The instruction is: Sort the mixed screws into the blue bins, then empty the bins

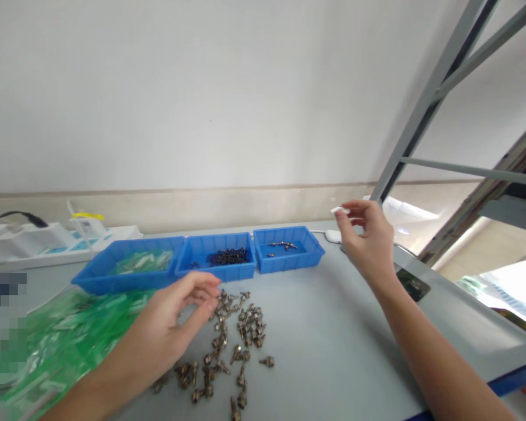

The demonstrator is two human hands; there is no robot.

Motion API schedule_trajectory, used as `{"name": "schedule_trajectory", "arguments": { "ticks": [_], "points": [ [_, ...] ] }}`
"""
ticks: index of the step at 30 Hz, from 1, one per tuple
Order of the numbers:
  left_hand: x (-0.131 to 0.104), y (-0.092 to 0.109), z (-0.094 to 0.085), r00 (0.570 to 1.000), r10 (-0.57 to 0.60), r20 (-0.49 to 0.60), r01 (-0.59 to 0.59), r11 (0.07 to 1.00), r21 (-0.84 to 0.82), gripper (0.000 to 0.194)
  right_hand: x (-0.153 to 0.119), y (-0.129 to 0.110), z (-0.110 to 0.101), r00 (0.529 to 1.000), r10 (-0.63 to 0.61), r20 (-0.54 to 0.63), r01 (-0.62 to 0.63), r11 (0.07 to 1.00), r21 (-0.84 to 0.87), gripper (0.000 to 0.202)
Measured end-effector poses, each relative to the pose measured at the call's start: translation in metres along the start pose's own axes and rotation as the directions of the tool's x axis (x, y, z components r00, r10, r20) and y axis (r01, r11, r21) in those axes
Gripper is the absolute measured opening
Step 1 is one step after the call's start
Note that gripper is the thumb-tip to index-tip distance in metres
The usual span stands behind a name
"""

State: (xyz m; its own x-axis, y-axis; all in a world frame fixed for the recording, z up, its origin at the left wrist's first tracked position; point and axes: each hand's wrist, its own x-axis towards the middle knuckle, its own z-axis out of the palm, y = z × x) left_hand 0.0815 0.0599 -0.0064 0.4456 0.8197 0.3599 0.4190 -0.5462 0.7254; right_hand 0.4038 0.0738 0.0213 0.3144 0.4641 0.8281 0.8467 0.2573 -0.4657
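My right hand [366, 234] is raised at the right, its thumb and fingertips pinching a small white piece [339, 210]. On the left, my left hand [175, 318] hovers with curled fingers over the near side of the blue bins; its thumb and fingertips come close together, and whether anything is between them cannot be made out. Many metal fittings [251, 326] lie scattered on the grey table [324, 345] beside and below the left hand. Green plastic bags [83, 333] with small parts are heaped to the left of that hand.
Three blue bins stand along the wall: left [100, 266] with clear packets, middle [214, 272] with dark screws, right [287, 264] with a few small metal parts. A white power strip [127, 234] is behind. A dark phone-like object [414, 285] lies right; a metal frame [425, 111] rises there.
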Motion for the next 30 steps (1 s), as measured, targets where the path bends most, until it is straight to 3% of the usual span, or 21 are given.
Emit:
{"name": "schedule_trajectory", "arguments": {
  "ticks": [3,5,7,11,14,19,23,30],
  "points": [
    [-0.007,-0.001,0.004,0.988,0.142,0.068,-0.152,0.971,0.182,0.014,0.013,0.064,-0.004,0.976,0.218,0.011,-0.213,0.96,-0.182,0.026],
    [-0.009,0.004,0.006,0.968,0.201,0.148,-0.23,0.948,0.22,0.015,0.015,0.095,-0.005,0.951,0.305,0.059,-0.267,0.9,-0.344,0.029],
    [-0.01,0.008,0.006,0.943,0.244,0.224,-0.293,0.93,0.222,0.016,0.014,0.113,-0.004,0.929,0.347,0.129,-0.258,0.856,-0.448,0.03],
    [-0.008,0.009,0.001,0.916,0.3,0.268,-0.363,0.902,0.232,0.018,0.01,0.114,0.005,0.895,0.318,0.313,-0.131,0.859,-0.496,0.028],
    [-0.006,0.004,-0.003,0.921,0.311,0.236,-0.368,0.893,0.259,0.017,0.008,0.109,0.011,0.885,0.287,0.368,-0.062,0.854,-0.516,0.026],
    [-0.004,0.0,-0.007,0.921,0.339,0.192,-0.382,0.885,0.267,0.017,0.005,0.116,0.011,0.892,0.259,0.37,0.036,0.776,-0.63,0.031],
    [-0.005,0.003,-0.011,0.916,0.355,0.187,-0.396,0.877,0.273,0.017,0.004,0.125,0.005,0.892,0.314,0.326,0.033,0.673,-0.739,0.033],
    [-0.003,0.004,-0.016,0.918,0.369,0.147,-0.397,0.873,0.284,0.015,0.003,0.142,0.007,0.879,0.334,0.34,-0.02,0.738,-0.675,0.033]
  ]
}}
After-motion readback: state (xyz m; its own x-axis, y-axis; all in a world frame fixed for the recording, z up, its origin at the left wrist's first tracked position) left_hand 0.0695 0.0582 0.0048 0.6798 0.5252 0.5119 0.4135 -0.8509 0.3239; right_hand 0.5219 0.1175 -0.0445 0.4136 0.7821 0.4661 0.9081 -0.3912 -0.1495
